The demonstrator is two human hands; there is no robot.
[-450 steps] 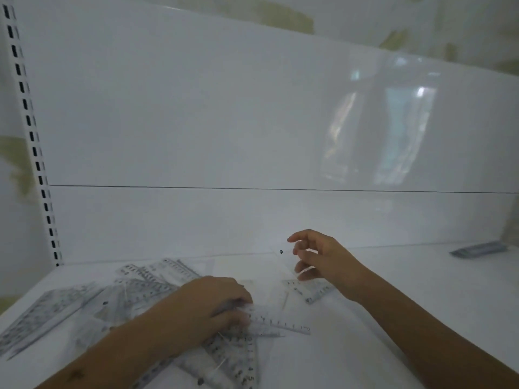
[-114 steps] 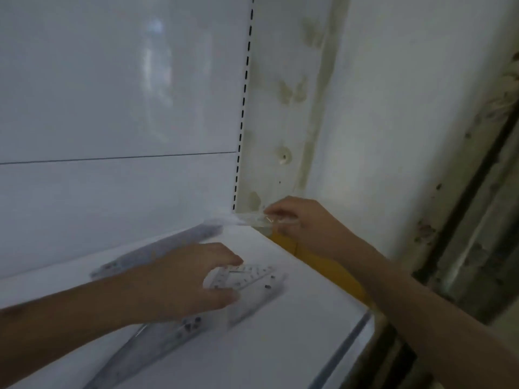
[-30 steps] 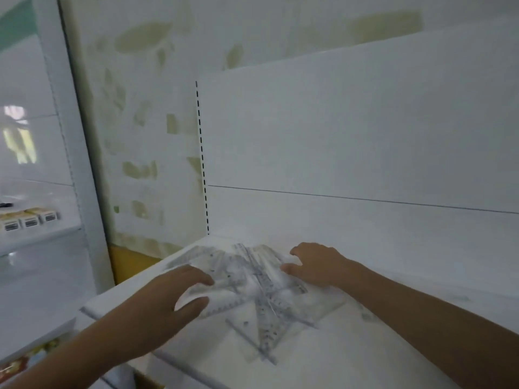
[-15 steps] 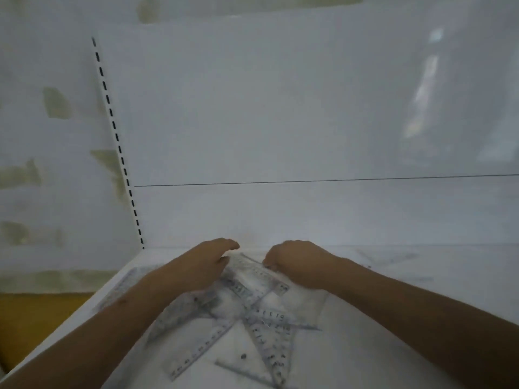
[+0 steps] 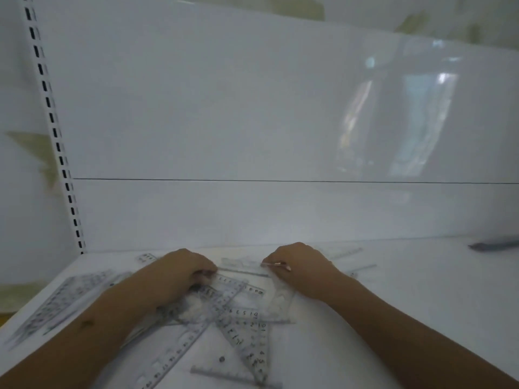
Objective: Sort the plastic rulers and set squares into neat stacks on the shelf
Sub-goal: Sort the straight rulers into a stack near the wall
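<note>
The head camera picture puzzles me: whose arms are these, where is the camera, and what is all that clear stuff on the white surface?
No machine here: a person wears the camera on their head, looking down at their own hands. The left hand and right hand both curl their fingers onto a jumbled pile of clear plastic rulers and set squares on a white shelf. They seem to grip one clear piece between them, though blur hides exactly which. A tidier stack of rulers lies at the left.
</note>
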